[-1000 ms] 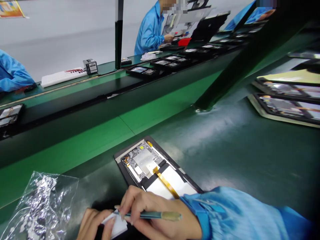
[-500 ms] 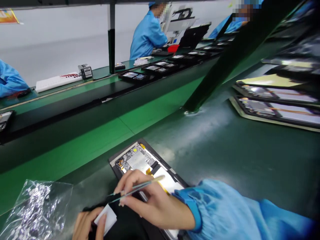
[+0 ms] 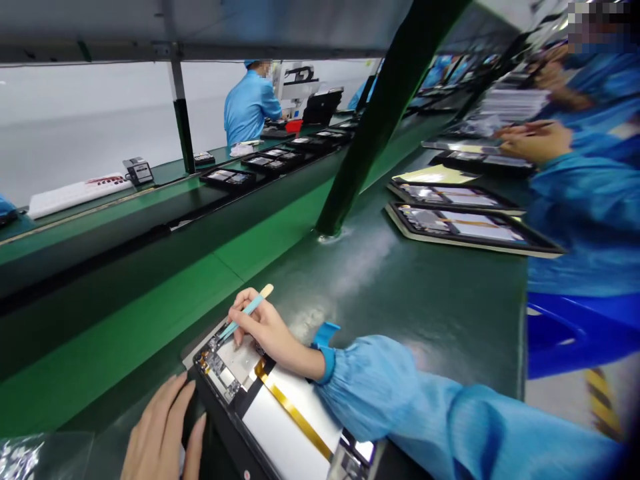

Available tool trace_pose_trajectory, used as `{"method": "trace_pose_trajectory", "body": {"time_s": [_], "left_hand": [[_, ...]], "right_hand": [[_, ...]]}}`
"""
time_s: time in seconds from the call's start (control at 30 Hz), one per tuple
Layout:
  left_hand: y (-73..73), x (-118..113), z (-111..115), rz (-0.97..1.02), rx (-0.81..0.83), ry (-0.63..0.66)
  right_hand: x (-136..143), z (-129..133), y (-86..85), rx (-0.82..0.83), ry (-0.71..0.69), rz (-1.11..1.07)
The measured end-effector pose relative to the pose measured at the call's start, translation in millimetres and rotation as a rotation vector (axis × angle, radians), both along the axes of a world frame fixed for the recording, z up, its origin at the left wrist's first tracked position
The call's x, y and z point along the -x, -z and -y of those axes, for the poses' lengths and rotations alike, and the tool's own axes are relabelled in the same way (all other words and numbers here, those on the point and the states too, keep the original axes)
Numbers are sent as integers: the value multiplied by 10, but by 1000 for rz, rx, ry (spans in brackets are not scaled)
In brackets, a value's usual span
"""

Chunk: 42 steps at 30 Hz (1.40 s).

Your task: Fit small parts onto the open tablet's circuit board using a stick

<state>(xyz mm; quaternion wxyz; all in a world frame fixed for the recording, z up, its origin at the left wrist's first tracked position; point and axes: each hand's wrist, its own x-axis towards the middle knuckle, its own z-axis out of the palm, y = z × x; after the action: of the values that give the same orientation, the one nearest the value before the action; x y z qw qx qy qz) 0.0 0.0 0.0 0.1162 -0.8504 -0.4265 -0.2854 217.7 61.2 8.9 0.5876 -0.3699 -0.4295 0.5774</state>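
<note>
An opened tablet (image 3: 287, 407) with a circuit board, white battery area and orange ribbon lies at an angle on the green bench. My right hand (image 3: 270, 333) holds pale blue tweezers (image 3: 249, 309), whose tips touch or hover over the upper corner of the circuit board (image 3: 217, 367). My left hand (image 3: 163, 430) is beside the tablet's left edge, fingers bent and pointing up. A sliver of something white shows by its thumb; most of that is hidden.
Two more opened tablets (image 3: 460, 223) lie at the right, near a person's hands (image 3: 537, 141). A green slanted post (image 3: 373, 127) rises from the bench. A clear plastic bag (image 3: 43, 457) is at lower left. Trays (image 3: 227, 178) line the raised shelf.
The view has turned right. My right hand has moved from above my left hand to the circuit board with the tweezers. The white piece at my left hand is now mostly hidden.
</note>
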Motion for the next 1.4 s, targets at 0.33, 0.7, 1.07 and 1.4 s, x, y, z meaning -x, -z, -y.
{"method": "trace_pose_trajectory", "body": {"time_s": [0.33,0.7,1.07,1.4], "left_hand": [[67,-224,-308,-87,-4,234],[126,-197,-338,-168,-56,226],[51,-235,-329,-14,123,193],[-139,-22,-449,182,299,68]], "right_hand": [[-4,37,8,-13,-5,100],[-9,58,-24,-4,26,145],[-1,-25,56,20,138,-73],[-58,-89,-222,110,-249,192]]}}
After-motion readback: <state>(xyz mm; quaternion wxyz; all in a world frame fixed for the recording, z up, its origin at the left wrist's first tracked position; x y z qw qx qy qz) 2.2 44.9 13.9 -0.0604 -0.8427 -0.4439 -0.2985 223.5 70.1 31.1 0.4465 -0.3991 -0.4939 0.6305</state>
